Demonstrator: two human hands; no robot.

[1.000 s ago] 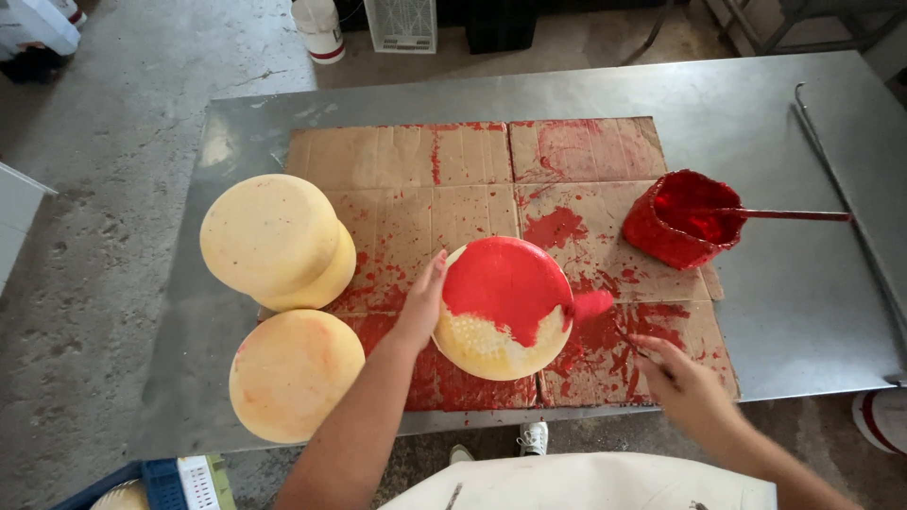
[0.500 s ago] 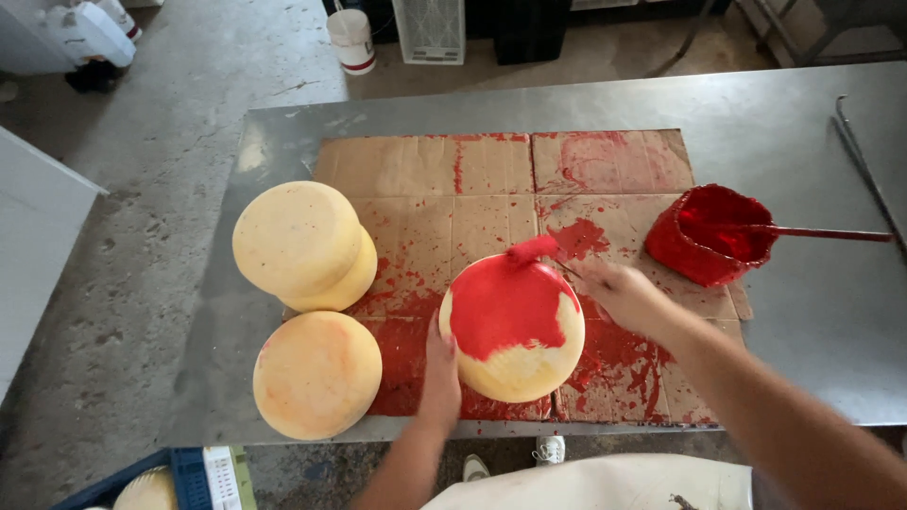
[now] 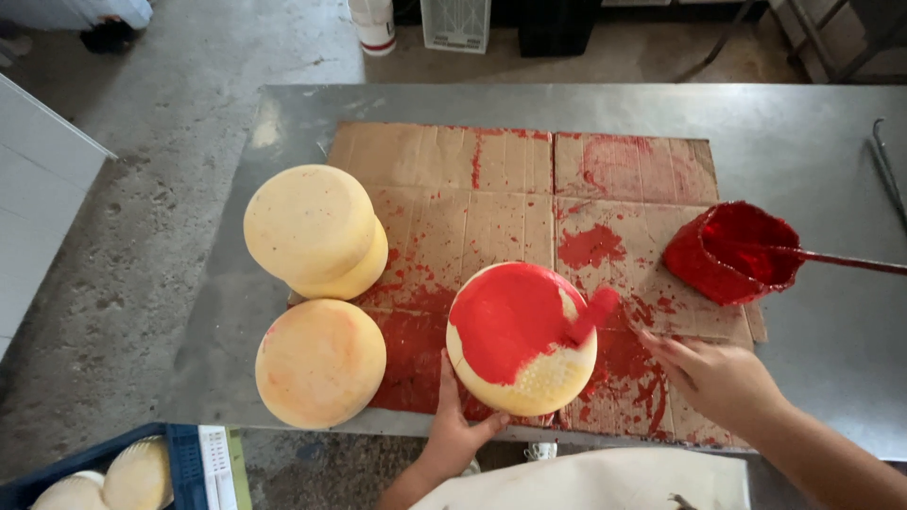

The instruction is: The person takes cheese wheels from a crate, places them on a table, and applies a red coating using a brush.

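Since half a second ago your right hand (image 3: 718, 378) has dropped from the wheel's top edge to its lower right, brush (image 3: 605, 307) now at the right rim. One steel table (image 3: 831, 123), one stained cardboard sheet (image 3: 453, 179). Four bare cheese wheels: two stacked (image 3: 307, 222), one in front (image 3: 321, 364), and the half-red wheel (image 3: 520, 340). One red pot (image 3: 732, 250). Your left hand (image 3: 453, 425) cups the wheel's near edge, fingers spread. Right grip pinches the brush handle.

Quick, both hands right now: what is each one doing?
Left hand: open, palm against the near side of the half-red cheese wheel, steadying it.
Right hand: shut on a red-coated brush touching the wheel.
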